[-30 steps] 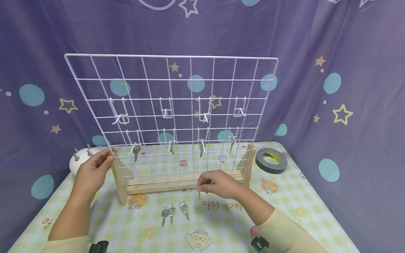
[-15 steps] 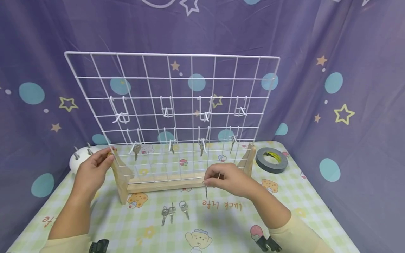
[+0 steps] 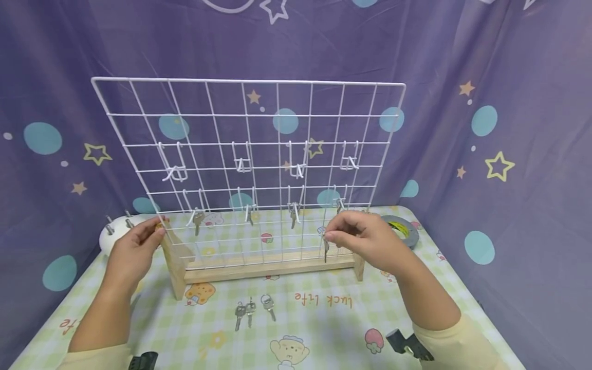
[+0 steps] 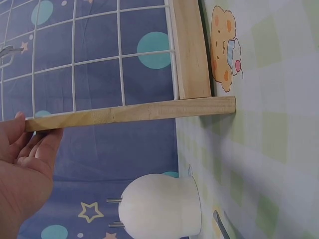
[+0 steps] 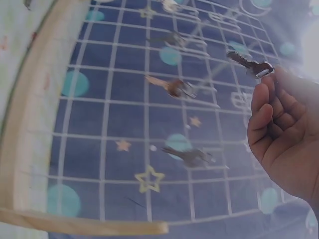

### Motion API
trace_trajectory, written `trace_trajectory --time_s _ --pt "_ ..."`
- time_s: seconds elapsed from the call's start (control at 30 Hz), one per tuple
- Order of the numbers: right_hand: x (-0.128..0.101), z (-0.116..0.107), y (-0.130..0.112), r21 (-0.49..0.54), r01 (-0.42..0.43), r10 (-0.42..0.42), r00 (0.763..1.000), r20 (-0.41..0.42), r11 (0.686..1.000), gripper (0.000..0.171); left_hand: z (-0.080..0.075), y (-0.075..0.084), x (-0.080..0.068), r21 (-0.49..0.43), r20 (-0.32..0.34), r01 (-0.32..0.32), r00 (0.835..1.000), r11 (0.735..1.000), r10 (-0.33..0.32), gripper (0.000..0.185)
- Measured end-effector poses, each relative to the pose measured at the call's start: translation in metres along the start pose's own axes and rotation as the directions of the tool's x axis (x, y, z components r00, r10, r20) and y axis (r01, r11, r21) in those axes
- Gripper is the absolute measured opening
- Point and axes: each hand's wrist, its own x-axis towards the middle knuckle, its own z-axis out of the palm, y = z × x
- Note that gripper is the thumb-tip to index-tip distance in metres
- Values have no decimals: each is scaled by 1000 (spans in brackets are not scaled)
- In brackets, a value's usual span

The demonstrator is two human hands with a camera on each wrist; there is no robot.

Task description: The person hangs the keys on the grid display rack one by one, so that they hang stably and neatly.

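Observation:
A white wire grid rack (image 3: 250, 80) stands in a wooden base (image 3: 277, 267). My left hand (image 3: 134, 252) grips the base's left upright (image 4: 124, 113), thumb on one side and fingers on the other. Between thumb and fingertips, my right hand (image 3: 370, 239) pinches a key (image 5: 249, 64) that points down in front of the grid's lower right. Keys hang from the lower row of hooks, such as this brown key (image 3: 198, 224) on the left; my right hand partly hides the rightmost one. The upper hooks (image 3: 298, 169) carry no keys. Three keys (image 3: 268, 307) lie before the base.
Behind the left upright sits a white rounded object (image 4: 154, 206) with metal pegs. A grey tape roll (image 3: 413, 234) lies at the right, partly covered by my right hand. A checked cloth (image 3: 333, 339) covers the table; a purple curtain (image 3: 444, 46) closes off the back.
My right hand has risen and moved right with the key, from low in front of the base to the grid's lower right. The left hand stays on the upright.

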Motion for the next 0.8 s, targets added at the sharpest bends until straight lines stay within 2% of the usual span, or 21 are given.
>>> trace_trajectory --time_s 0.17,0.4,0.63,0.8 --pt "2 -21 -6 1 25 -25 994 -103 1000 3 0 -2 1 4 -3 -1 1000 1000 1 60" --pt "8 -46 -14 -45 22 -31 973 -228 999 5 0 -3 1 3 -6 -3 1000 1000 3 60" --pt "18 -64 -19 -48 -9 -6 951 -310 999 15 0 -2 1 3 -1 -7 1000 1000 7 60" --pt "27 -70 -20 -58 -24 3 941 -339 998 20 0 -1 0 -1 0 -13 1000 1000 13 59"
